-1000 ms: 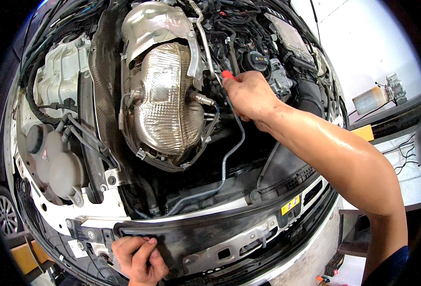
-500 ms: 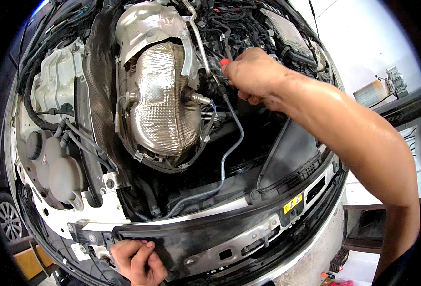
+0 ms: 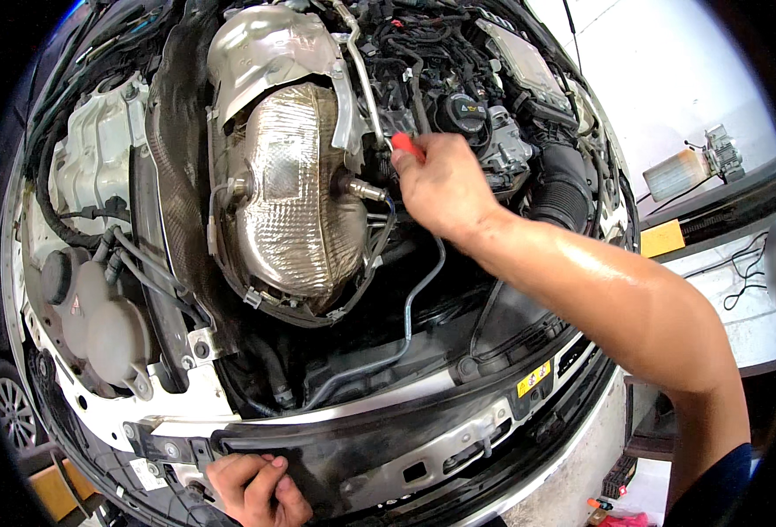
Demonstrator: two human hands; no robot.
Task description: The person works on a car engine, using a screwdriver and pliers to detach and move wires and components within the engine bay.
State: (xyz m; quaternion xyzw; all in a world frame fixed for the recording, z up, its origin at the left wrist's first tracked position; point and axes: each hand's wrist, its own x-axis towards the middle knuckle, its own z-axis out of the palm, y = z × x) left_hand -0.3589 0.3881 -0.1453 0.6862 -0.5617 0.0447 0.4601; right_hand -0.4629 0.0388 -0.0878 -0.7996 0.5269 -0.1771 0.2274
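My right hand (image 3: 447,187) reaches into the engine bay, closed around a red-handled tool (image 3: 408,146). Only the tool's red end shows; the rest is hidden by my fingers. It is near the lower end of a thin metal pipe (image 3: 368,79). Left of this hand stands a silver, dimpled heat shield (image 3: 287,184), with a sensor (image 3: 366,188) sticking out of its right side. My left hand (image 3: 256,490) rests with curled fingers on the black front panel (image 3: 309,452), and nothing shows in it. Below my right wrist runs a bent grey line (image 3: 414,303).
A black filler cap (image 3: 463,117) and a ribbed air hose (image 3: 559,189) lie right of my right hand. A pale plastic reservoir (image 3: 115,338) sits at the left. Beyond the car, a motor-like unit (image 3: 678,171) stands on the right.
My right hand has moved left and slightly down with the red-handled tool, uncovering the filler cap and ribbed hose. The view has shifted slightly. My left hand stays on the front panel.
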